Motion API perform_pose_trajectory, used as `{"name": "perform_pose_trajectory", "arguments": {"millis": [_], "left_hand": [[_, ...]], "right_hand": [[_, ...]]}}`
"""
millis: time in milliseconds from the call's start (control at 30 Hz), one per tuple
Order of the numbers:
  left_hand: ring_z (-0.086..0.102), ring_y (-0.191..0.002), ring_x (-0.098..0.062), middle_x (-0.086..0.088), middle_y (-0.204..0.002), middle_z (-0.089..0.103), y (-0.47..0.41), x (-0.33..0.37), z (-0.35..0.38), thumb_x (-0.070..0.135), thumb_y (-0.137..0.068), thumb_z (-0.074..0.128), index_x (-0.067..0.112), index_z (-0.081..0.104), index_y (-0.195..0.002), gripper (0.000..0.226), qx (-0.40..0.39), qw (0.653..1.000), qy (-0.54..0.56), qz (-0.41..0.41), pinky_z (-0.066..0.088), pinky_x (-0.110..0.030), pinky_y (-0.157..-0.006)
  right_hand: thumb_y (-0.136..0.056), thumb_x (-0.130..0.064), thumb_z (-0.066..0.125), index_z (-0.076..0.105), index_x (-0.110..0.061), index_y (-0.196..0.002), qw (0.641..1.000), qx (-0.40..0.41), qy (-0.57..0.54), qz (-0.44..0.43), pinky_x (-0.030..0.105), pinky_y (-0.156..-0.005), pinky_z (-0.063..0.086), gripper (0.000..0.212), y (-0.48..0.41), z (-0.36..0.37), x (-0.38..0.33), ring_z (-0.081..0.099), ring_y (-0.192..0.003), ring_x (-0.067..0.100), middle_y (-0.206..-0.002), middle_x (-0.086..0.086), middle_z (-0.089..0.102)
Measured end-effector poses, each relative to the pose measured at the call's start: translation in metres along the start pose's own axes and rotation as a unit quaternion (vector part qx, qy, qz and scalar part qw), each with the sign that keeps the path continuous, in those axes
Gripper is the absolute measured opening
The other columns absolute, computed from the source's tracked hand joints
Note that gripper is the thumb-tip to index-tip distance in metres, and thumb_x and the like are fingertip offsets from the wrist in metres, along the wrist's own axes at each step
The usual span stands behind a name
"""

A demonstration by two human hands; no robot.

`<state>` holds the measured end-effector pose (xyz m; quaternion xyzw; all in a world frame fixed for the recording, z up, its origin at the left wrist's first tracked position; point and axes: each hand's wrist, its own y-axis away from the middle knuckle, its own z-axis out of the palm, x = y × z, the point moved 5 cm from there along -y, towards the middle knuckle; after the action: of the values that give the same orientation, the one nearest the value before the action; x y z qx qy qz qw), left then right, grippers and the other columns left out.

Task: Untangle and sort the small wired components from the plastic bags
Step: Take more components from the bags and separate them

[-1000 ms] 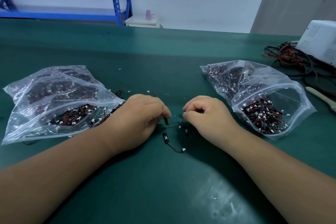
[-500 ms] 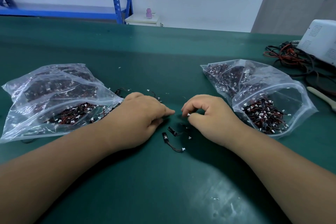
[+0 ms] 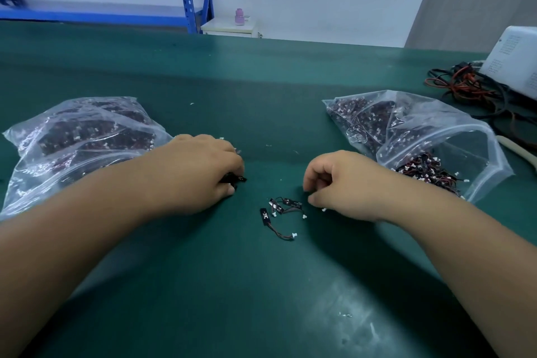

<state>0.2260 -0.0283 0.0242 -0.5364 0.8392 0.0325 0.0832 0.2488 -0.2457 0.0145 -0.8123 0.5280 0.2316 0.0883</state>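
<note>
Sorting is under way, we judge: a few freed wired components [image 3: 280, 212] lie in a small loose pile on the green mat [image 3: 261, 285], and we place everything else from that pile. Just to its left, our left hand [image 3: 200, 171] sits knuckles-up, its fingers curled down and pinching a dark component [image 3: 234, 179] against the mat. Just to its right, our right hand [image 3: 340, 183] has its fingers curled in toward the thumb. A white connector [image 3: 324, 209] shows at the thumb tip, but we cannot tell whether it is pinched or merely touched. Farther left of the pile lies the left bag [image 3: 78, 142], and farther right the right bag [image 3: 421, 136], mouth gaping. Both are full of tangled parts. The next move, as we see it, calls for teasing the left hand's piece free of any snagged wire and laying it beside the pile.
</note>
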Motion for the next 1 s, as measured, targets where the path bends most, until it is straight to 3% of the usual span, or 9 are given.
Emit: {"name": "perform_pose_trajectory", "arguments": {"millis": [167, 300, 467, 633, 733, 833, 1000], "left_hand": [[0.055, -0.103, -0.014, 0.016, -0.106, 0.056, -0.002, -0.001, 0.0, 0.048, -0.093, 0.053, 0.039, 0.057, -0.101, 0.013, 0.043, 0.999, -0.018, -0.006, 0.046, -0.036, -0.084], [0.056, -0.101, -0.015, 0.015, -0.108, 0.056, -0.002, 0.001, -0.003, 0.047, -0.095, 0.05, 0.036, 0.057, -0.099, 0.014, 0.068, 0.997, -0.034, 0.004, 0.043, -0.034, -0.081], [0.057, -0.098, -0.013, 0.016, -0.104, 0.06, -0.001, 0.004, -0.014, 0.044, -0.093, 0.05, 0.036, 0.06, -0.096, 0.013, 0.109, 0.994, 0.02, 0.018, 0.043, -0.036, -0.085], [0.059, -0.086, -0.01, 0.017, -0.087, 0.06, 0.001, 0.012, -0.027, 0.041, -0.091, 0.051, 0.035, 0.063, -0.094, 0.015, 0.163, 0.98, 0.116, 0.017, 0.047, -0.035, -0.08], [0.058, -0.077, -0.005, 0.015, -0.08, 0.064, 0.004, 0.023, -0.035, 0.031, -0.09, 0.066, 0.031, 0.067, -0.089, 0.002, 0.207, 0.936, 0.284, 0.022, 0.047, -0.023, -0.071], [0.061, -0.074, -0.006, 0.015, -0.079, 0.066, 0.005, 0.035, -0.037, 0.031, -0.085, 0.066, 0.031, 0.068, -0.084, 0.003, 0.219, 0.883, 0.414, 0.024, 0.046, -0.015, -0.066], [0.053, -0.061, 0.003, 0.018, -0.069, 0.064, 0.001, 0.036, -0.031, 0.018, -0.088, 0.072, 0.025, 0.069, -0.084, 0.008, 0.196, 0.826, 0.528, -0.002, 0.04, -0.009, -0.059]], "right_hand": [[-0.082, -0.026, 0.078, 0.063, -0.027, -0.077, 0.996, -0.01, 0.09, 0.026, 0.023, -0.056, 0.038, 0.016, 0.007, -0.008, 0.001, 0.054, -0.064, 0.002, -0.073, -0.011, 0.06], [-0.086, -0.025, 0.074, 0.065, -0.024, -0.074, 0.995, -0.001, 0.093, 0.03, 0.023, -0.056, 0.038, 0.016, 0.006, -0.008, 0.002, 0.053, -0.064, 0.003, -0.071, -0.011, 0.06], [-0.087, -0.017, 0.073, 0.068, -0.028, -0.073, 0.996, 0.065, -0.056, -0.02, 0.01, -0.052, 0.038, 0.019, 0.003, -0.01, -0.006, 0.051, -0.053, -0.005, -0.062, -0.016, 0.06], [-0.091, -0.014, 0.068, 0.069, -0.032, -0.08, 0.979, 0.14, -0.138, -0.054, 0.017, -0.06, 0.044, 0.022, 0.002, -0.017, -0.011, 0.05, -0.059, 0.0, -0.069, -0.016, 0.062], [-0.089, -0.024, 0.073, 0.069, -0.034, -0.092, 0.965, 0.117, -0.193, -0.131, 0.022, -0.069, 0.049, 0.012, 0.009, -0.013, -0.029, 0.057, -0.068, 0.008, -0.082, -0.018, 0.067], [-0.085, -0.028, 0.076, 0.07, -0.026, -0.091, 0.948, 0.11, -0.228, -0.195, 0.025, -0.066, 0.051, 0.009, 0.016, -0.01, -0.044, 0.059, -0.068, 0.018, -0.086, -0.01, 0.069], [-0.08, -0.015, 0.082, 0.071, -0.019, -0.081, 0.934, 0.146, -0.278, -0.168, 0.037, -0.061, 0.051, 0.012, 0.012, -0.013, -0.038, 0.057, -0.065, 0.012, -0.076, 0.004, 0.069]]}}
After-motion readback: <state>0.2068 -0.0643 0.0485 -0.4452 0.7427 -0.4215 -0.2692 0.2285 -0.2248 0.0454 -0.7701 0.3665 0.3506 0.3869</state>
